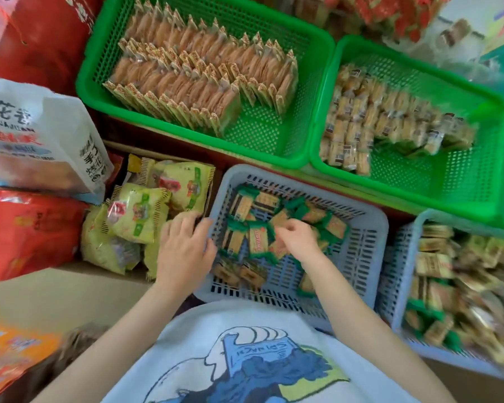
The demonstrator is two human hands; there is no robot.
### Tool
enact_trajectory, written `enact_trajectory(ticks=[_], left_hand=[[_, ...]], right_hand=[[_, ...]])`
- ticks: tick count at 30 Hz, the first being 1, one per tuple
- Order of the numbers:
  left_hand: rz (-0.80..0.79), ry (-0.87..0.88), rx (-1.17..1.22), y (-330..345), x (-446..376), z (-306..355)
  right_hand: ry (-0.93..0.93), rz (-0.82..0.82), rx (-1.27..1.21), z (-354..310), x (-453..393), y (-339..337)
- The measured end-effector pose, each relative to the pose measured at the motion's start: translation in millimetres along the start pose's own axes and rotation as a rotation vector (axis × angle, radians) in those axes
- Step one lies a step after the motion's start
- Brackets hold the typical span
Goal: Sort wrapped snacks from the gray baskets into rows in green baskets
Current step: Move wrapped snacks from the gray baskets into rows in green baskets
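Note:
The near gray basket point(373, 228) sits in front of me with several green-edged wrapped snacks point(258, 241) lying loose in it. My left hand point(184, 248) lies over its left rim, fingers outside and thumb inside, holding the wall. My right hand point(296, 239) is down among the snacks, fingertips pinched on one orange-faced packet. Beyond stand two green baskets. The left green basket point(99, 68) holds three upright rows of tan snacks point(201, 74). The right green basket point(419, 53) holds shorter rows of pale snacks point(376, 120).
A second gray basket point(396, 271) at the right is heaped with mixed packets point(463, 286). Yellow-green snack bags point(140, 216) fill a box to the left, beside a large white bag point(41, 135) and red bags point(26, 228). More red packages point(390, 16) lie at the far back.

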State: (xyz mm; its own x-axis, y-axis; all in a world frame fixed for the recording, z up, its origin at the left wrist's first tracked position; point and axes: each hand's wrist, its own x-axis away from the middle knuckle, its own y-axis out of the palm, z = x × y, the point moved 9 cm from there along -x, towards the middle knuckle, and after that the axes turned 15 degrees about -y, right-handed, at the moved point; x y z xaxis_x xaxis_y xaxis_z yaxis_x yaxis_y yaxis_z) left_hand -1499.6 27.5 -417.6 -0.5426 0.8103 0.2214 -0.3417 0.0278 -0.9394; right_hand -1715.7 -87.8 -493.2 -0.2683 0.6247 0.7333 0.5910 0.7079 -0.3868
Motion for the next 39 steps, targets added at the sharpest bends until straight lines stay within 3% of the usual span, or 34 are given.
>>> enact_trajectory(ticks=[6,12,15,18,19,22,24,27,31,33,39], left_hand=[[-0.067,-0.032,-0.176,39,22,-41],[-0.094,-0.065,-0.179,42,20,-46],[-0.096,-0.104,-0.073,33,19,-41],[-0.006,-0.025,0.255,6,29,-15],[-0.061,-0.053,0.37,4,33,-6],[-0.523,-0.35,0.657,41,43,14],[-0.712,-0.46,0.776,67,49,29],[-0.811,-0.578,0.882,91,53,41],[-0.946,-0.677,0.878,117,53,56],[-0.939,-0.674,0.839,125,46,63],[-0.938,-0.751,0.821,150,44,65]], right_hand=[[0.159,-0.068,-0.007,54,-32,68],[0.153,-0.003,-0.139,58,-40,84],[0.074,0.061,-0.199,51,-32,73],[-0.046,0.087,-0.251,32,-6,54],[-0.081,0.058,-0.289,26,6,51],[-0.148,-0.083,-0.469,17,42,53],[-0.178,-0.156,-0.521,17,60,53],[-0.11,-0.07,-0.496,40,68,26],[0.194,0.369,-0.561,134,54,-41],[0.308,0.485,-0.533,171,39,-60],[0.43,0.426,-0.58,181,6,-45]])
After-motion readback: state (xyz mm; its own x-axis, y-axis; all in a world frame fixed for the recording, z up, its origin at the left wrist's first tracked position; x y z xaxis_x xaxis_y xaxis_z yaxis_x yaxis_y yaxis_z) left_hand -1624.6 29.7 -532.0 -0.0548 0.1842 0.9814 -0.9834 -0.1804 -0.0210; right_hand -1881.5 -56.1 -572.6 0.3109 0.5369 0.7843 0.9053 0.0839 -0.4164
